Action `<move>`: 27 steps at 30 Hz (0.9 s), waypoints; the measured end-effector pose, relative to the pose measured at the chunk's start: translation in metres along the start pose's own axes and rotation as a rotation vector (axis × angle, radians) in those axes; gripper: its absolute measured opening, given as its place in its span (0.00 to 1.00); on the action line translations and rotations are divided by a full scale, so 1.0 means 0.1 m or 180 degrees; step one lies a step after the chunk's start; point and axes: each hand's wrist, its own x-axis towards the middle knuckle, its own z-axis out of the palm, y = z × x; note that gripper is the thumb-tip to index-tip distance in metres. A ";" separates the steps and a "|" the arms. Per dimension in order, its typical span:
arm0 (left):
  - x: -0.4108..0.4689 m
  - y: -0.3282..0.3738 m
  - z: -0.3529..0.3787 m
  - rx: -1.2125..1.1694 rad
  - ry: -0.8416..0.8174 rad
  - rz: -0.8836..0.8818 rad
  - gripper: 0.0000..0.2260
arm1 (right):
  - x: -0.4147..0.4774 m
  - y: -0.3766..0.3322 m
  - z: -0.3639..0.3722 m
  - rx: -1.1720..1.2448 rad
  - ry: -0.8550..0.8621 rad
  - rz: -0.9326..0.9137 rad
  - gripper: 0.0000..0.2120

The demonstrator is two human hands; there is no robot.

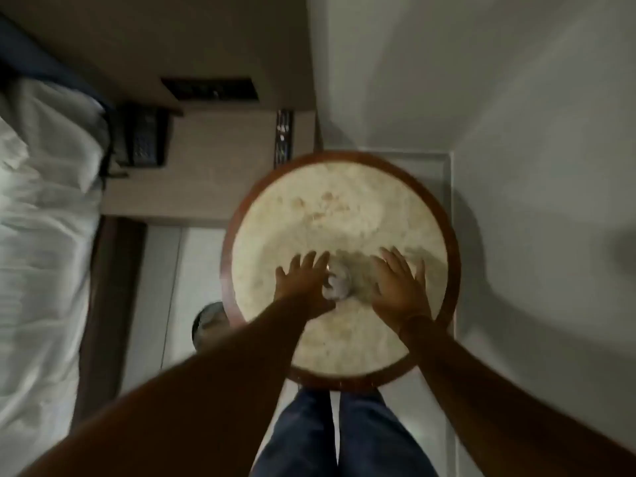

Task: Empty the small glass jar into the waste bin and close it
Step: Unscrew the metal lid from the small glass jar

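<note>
Below, at the frame's bottom centre, stand the person's legs. Above them both arms reach over the round tabletop. The left hand and right hand are spread, fingers apart, flanking the jar at mid-frame, gripping nothing, likely closing in to lift it. The bin waits on the floor at the tabletop's left edge, handy for tipping.
</note>
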 end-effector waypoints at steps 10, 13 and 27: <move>0.58 0.02 0.79 0.0564 0.0245 0.0082 0.56 | 0.06 0.17 0.82 0.0997 0.0959 0.0480 0.22; 0.66 -0.01 0.86 0.0582 0.0293 0.0141 0.54 | 0.02 0.13 0.87 0.1549 0.1062 0.0544 0.21; -0.07 -0.19 0.80 -0.1114 0.1043 0.0119 0.46 | 0.11 -0.45 0.84 0.4864 -0.1504 0.1769 0.30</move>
